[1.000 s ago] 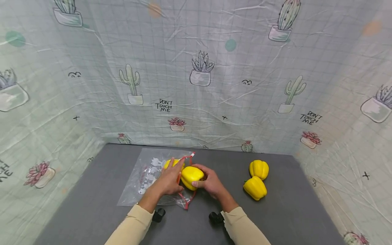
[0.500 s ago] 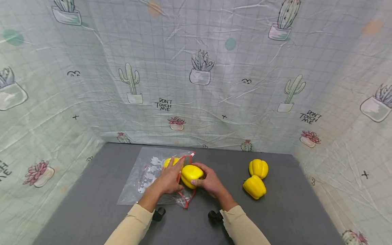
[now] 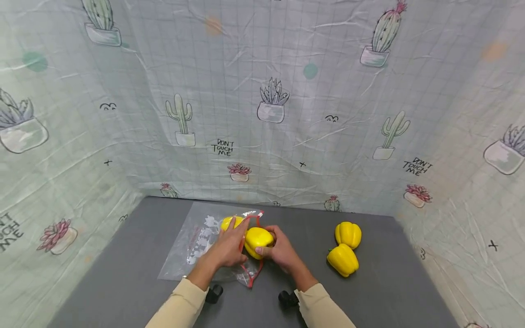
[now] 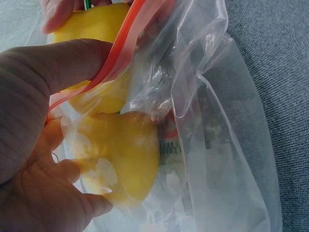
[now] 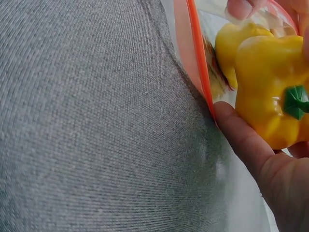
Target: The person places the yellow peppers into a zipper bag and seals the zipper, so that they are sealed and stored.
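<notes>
The right hand (image 3: 283,251) grips a yellow pepper (image 3: 257,240) at the red-edged mouth of a clear bag (image 3: 197,241) on the grey table (image 3: 123,291). Its fingers (image 5: 244,137) curl under the pepper, whose green stem (image 5: 295,100) points back toward the wrist, and its thumb lies over the top in the head view. The pepper sits partly inside the bag's opening.

The left hand (image 3: 229,248) holds the bag's mouth open: its thumb (image 4: 63,65) presses the red zip strip (image 4: 108,58) against the fingers, pinching the upper edge and lifting it. Through the plastic, a second pepper (image 4: 120,154) lies already inside the bag, just beyond the one being held, touching the left palm through the film.

The bag lies flat toward the left of the table, with white print on it. Two more yellow peppers (image 3: 344,248) sit touching each other well to the right of the hands. A cactus-print cloth (image 3: 270,100) covers the walls behind and beside the table.
</notes>
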Demonstrator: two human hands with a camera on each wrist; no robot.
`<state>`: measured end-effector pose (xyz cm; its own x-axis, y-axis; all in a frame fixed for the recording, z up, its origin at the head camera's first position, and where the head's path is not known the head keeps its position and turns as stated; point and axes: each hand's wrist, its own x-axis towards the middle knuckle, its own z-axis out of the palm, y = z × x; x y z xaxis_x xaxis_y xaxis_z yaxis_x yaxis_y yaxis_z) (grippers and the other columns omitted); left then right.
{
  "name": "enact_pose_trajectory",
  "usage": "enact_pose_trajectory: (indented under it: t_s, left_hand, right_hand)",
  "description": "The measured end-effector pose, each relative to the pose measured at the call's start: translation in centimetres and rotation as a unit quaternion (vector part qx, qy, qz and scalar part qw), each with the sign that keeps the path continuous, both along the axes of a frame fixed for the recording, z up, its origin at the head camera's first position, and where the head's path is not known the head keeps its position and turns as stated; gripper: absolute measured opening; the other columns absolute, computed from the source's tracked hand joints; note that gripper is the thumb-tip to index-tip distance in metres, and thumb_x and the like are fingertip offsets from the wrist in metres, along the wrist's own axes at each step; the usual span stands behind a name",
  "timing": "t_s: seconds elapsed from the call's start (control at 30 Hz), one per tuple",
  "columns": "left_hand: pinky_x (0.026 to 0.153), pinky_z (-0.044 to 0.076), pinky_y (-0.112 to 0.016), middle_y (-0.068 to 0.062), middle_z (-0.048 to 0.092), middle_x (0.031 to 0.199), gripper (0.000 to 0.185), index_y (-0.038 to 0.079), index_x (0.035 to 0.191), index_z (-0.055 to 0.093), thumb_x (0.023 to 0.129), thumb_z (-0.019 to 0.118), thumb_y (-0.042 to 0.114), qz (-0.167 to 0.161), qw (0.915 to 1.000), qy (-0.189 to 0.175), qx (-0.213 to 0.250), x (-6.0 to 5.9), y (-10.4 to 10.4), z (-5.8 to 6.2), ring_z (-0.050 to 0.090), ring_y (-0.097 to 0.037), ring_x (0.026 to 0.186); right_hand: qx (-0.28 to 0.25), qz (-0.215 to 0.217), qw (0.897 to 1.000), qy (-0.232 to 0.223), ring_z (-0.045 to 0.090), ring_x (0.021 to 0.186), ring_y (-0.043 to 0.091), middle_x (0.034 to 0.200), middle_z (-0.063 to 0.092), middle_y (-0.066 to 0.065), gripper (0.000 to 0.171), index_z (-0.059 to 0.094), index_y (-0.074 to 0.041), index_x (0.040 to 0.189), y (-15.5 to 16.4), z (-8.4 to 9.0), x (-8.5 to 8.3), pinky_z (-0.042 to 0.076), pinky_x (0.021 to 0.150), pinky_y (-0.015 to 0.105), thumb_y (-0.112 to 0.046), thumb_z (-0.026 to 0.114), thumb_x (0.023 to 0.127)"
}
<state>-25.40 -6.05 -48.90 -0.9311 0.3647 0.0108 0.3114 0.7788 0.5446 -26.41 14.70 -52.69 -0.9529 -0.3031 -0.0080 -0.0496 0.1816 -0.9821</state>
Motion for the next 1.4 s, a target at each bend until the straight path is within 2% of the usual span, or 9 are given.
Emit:
enact_pose_trajectory:
  t_s: [0.1, 0.27, 0.4, 0.67, 1.2, 1.4]
  left_hand:
    - [0.123, 0.013, -0.077, -0.009, 0.037, 0.170, 0.112, 0.010, 0.165, 0.027, 0.074, 0.093, 0.012, 0.000, 1.0000, 0.000, -0.005, -0.3, 0.1, 0.2, 0.012, -0.044, 0.163]
    - [0.122, 0.013, -0.078, -0.009, 0.037, 0.170, 0.113, 0.011, 0.165, 0.027, 0.074, 0.093, 0.013, -0.002, 0.9999, -0.003, -0.010, -0.4, 0.2, 0.5, 0.011, -0.045, 0.163]
    - [0.123, 0.011, -0.078, -0.009, 0.035, 0.170, 0.113, 0.011, 0.166, 0.026, 0.075, 0.093, 0.013, -0.002, 0.9999, -0.010, -0.014, -0.1, 0.1, 0.3, 0.010, -0.044, 0.163]
    - [0.120, 0.013, -0.080, -0.009, 0.040, 0.168, 0.115, 0.012, 0.166, 0.026, 0.073, 0.094, 0.013, -0.006, 0.9999, -0.002, -0.012, -0.3, 0.2, 0.2, 0.012, -0.046, 0.162]
    - [0.122, 0.013, -0.078, -0.012, 0.038, 0.168, 0.113, 0.009, 0.165, 0.027, 0.074, 0.094, 0.012, -0.005, 0.9999, -0.012, -0.009, -0.4, 0.2, 0.2, 0.011, -0.044, 0.163]
    - [0.123, 0.015, -0.076, -0.009, 0.034, 0.171, 0.114, 0.010, 0.166, 0.026, 0.075, 0.094, 0.013, -0.006, 0.9998, -0.012, -0.013, -0.4, 0.3, 0.2, 0.011, -0.043, 0.163]
  right_hand:
    - [-0.003, -0.009, 1.000, 0.000, 0.064, 0.103, 0.024, 0.130, 0.063, 0.026, 0.065, 0.044, 0.002, 0.138, 0.0, 0.2, -0.1, 0.060, 0.090, 0.035, -0.009, 0.083, 0.087]
    - [0.000, -0.019, 1.000, -0.005, 0.063, 0.101, 0.024, 0.126, 0.063, 0.024, 0.063, 0.046, -0.001, 0.136, -0.1, 0.1, -0.4, 0.059, 0.086, 0.033, -0.010, 0.083, 0.087]
    - [0.010, -0.027, 0.999, -0.013, 0.062, 0.103, 0.025, 0.128, 0.061, 0.022, 0.064, 0.047, -0.003, 0.138, -0.3, -0.1, -0.2, 0.059, 0.086, 0.034, -0.013, 0.084, 0.087]
    - [0.014, -0.036, 0.999, -0.033, 0.062, 0.106, 0.028, 0.134, 0.058, 0.022, 0.065, 0.048, -0.004, 0.143, -0.7, 0.3, 0.1, 0.063, 0.086, 0.040, -0.014, 0.083, 0.089]
    - [0.076, -0.060, 0.995, -0.022, 0.063, 0.101, 0.028, 0.133, 0.060, 0.021, 0.070, 0.050, -0.007, 0.148, -1.7, 0.8, 0.0, 0.062, 0.077, 0.036, -0.021, 0.084, 0.088]
    - [0.103, -0.074, 0.992, -0.014, 0.063, 0.094, 0.026, 0.130, 0.061, 0.019, 0.071, 0.052, -0.012, 0.150, -2.0, 0.6, -0.1, 0.060, 0.073, 0.034, -0.025, 0.085, 0.088]
